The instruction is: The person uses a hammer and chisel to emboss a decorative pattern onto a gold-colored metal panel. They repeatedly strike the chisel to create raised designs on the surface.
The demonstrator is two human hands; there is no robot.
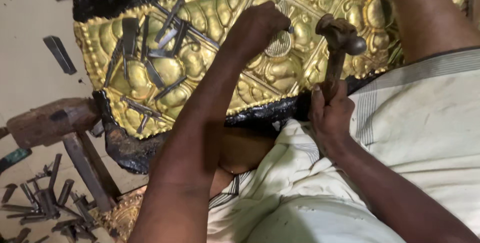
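While we look down from the head view, we find the left hand (257,25) closed tight around a small punch (289,28), its tip set on the ribbed oval at the middle of the brass sheet (210,18). Most of the punch is hidden inside the fist, so we cannot tell its exact tilt. Our right hand (329,110) is wrapped fully round the wooden handle of the hammer (341,40), whose head stands raised just beside the punch, apart from it. The sheet lies bedded in black pitch (125,145) across the lap, against the white cloth (300,193). Loose punches (150,48) rest on the sheet's left part, well apart from the working point; more tools (45,205) lie on the floor by a wooden mallet (55,120). In our judgement, sound work here calls for the punch kept steady on its line, light even blows square on its top, and the left fingers held below the struck end. A glancing blow could mar the relief.
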